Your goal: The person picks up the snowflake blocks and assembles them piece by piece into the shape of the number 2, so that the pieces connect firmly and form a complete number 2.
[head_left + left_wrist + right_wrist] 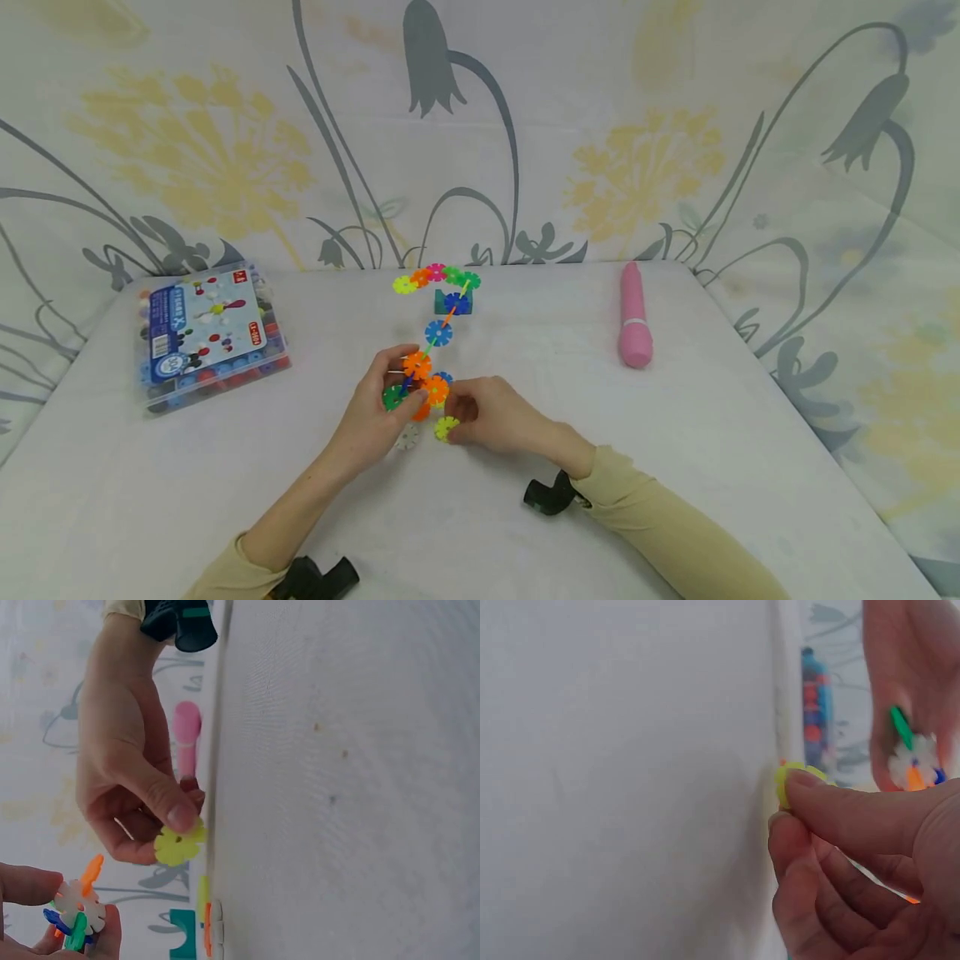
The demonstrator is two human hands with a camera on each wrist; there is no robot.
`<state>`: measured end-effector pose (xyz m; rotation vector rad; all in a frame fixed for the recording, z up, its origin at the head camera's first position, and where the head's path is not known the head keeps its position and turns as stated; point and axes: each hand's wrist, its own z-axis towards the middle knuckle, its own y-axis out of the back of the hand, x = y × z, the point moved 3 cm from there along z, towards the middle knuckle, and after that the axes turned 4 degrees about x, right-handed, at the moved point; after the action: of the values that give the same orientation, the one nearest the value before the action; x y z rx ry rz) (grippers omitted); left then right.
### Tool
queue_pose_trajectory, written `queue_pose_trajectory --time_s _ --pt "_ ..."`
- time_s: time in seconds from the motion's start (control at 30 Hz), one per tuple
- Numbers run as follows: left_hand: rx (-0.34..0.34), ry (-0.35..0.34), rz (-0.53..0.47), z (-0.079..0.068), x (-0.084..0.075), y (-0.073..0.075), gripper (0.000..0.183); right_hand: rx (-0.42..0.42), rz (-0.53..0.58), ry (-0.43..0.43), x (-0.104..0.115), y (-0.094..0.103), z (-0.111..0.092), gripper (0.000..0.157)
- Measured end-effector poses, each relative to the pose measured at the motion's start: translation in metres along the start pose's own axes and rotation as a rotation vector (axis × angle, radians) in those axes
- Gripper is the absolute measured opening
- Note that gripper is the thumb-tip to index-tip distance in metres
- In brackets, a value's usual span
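Observation:
My left hand (375, 406) holds a cluster of interlocking flower-shaped plastic discs between thumb and fingers; orange disc (417, 365) and green disc (393, 397) show. In the left wrist view, its white disc (73, 901) has orange, blue and green discs slotted into it. Just to the right, my right hand (498, 417) pinches a single yellow flower disc (177, 847) between thumb and forefinger, apart from the cluster in that view. Beyond the left hand, more discs, including a blue disc (438, 333), extend away in a line. Whether these join the cluster I cannot tell.
A teal block (441, 302) stands beneath or behind the far discs. At the left lies a clear plastic box (217, 337) of colourful pieces with a printed label. A pink wand-shaped object (635, 321) lies on the right of the white-covered table (720, 467).

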<state>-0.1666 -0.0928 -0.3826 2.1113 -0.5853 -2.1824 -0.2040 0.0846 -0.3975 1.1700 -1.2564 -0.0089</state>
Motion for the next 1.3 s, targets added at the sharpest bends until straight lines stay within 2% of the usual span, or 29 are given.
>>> queue_pose_trajectory --time_s 0.13,0.23,0.37,0.53,0.67,0.97,1.3 --pt "0.002 -0.002 -0.004 0.001 -0.001 -0.001 0.056 -0.125 0.049 0.026 -0.002 0.018 -0.010 0.010" --pt "0.002 0.005 -0.009 0.000 -0.001 -0.001 0.056 -0.188 0.105 0.045 -0.003 0.028 -0.015 0.010" --pt "0.006 0.004 -0.017 0.000 -0.001 -0.001 0.055 -0.215 0.187 0.062 -0.002 0.032 -0.018 0.013" --pt "0.009 -0.003 -0.025 -0.001 -0.001 -0.001 0.055 -0.221 0.230 0.084 -0.004 0.031 -0.018 0.017" --pt "0.010 -0.006 -0.029 -0.001 -0.001 -0.001 0.055 -0.246 0.227 0.089 -0.004 0.030 -0.018 0.017" --pt "0.012 -0.008 -0.025 -0.001 -0.001 -0.001 0.055 -0.324 0.121 0.222 -0.001 0.027 -0.017 0.010" --pt "0.014 -0.022 -0.011 -0.001 0.000 -0.002 0.056 -0.360 0.111 0.299 0.002 0.026 -0.018 0.009"
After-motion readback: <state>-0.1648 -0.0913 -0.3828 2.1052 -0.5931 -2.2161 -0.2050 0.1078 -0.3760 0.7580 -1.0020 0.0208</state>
